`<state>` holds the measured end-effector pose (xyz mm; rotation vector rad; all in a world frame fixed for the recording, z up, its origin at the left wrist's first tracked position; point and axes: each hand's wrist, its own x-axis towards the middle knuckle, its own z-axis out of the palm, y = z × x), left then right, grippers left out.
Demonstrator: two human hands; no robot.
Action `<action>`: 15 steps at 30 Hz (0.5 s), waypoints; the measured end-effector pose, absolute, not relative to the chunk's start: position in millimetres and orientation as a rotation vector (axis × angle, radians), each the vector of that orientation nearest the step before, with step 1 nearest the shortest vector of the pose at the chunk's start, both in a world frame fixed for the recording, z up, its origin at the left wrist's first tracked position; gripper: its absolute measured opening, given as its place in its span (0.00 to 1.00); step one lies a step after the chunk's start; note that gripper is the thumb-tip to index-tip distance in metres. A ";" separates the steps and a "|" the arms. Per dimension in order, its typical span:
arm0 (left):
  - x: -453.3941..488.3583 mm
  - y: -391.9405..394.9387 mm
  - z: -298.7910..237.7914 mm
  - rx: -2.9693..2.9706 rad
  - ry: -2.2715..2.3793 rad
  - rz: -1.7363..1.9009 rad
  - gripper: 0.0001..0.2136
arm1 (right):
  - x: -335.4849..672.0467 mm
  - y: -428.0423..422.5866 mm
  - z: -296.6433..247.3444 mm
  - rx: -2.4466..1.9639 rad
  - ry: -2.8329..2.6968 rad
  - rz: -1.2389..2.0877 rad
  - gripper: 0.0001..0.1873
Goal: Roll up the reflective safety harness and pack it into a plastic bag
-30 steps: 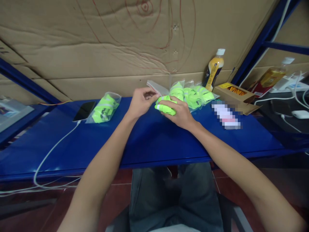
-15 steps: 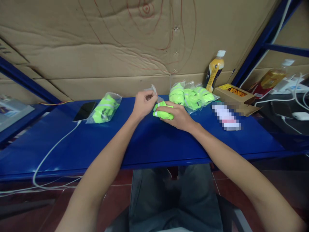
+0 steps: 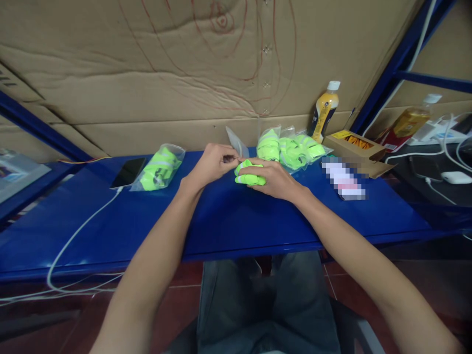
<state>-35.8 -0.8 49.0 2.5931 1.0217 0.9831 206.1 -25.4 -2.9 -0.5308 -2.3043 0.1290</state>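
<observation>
My right hand (image 3: 275,178) is wrapped round a folded neon-green reflective vest (image 3: 249,173) on the blue table (image 3: 228,216), just past the middle. My left hand (image 3: 211,163) is closed in a pinch on the edge of a clear plastic bag (image 3: 238,143) that stands up right behind the vest. The two hands touch at the fingertips. A bagged green vest (image 3: 159,167) lies to the left. A pile of several bagged green vests (image 3: 289,147) lies behind my right hand.
A black phone (image 3: 128,172) with a white cable (image 3: 79,231) lies at the left. An orange drink bottle (image 3: 324,110), an open cardboard box (image 3: 356,145) and a blurred-out packet (image 3: 342,178) stand at the right. Cardboard sheets form the back wall. More cables and a charger sit far right.
My left hand dropped lower and closer to my right hand, bringing the clear bag's edge down to the vest. My right hand kept the vest on the table.
</observation>
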 end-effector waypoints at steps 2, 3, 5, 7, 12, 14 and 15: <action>-36.6 -2.0 49.6 2.581 1.019 0.956 0.11 | 205.7 -25.2 -4.0 -0.514 -2.302 0.131 0.22; -37.2 -2.5 50.0 2.582 1.028 0.945 0.12 | 205.2 -25.3 -4.6 -0.517 -2.295 0.133 0.21; -38.4 -3.2 50.9 2.589 1.050 0.924 0.13 | 203.8 -25.5 -5.5 -0.527 -2.284 0.143 0.21; -39.0 -3.4 51.6 2.584 1.063 0.904 0.13 | 202.4 -26.0 -5.8 -0.541 -2.295 0.158 0.21; -36.6 -4.6 53.0 2.536 1.021 0.917 0.12 | 202.6 -26.8 -3.7 -0.625 -2.360 0.132 0.22; -35.5 -5.3 54.0 2.528 1.008 0.921 0.13 | 203.6 -26.9 -2.9 -0.634 -2.383 0.118 0.22; -35.2 -5.6 54.4 2.525 1.009 0.922 0.13 | 204.0 -27.0 -2.7 -0.635 -2.401 0.106 0.22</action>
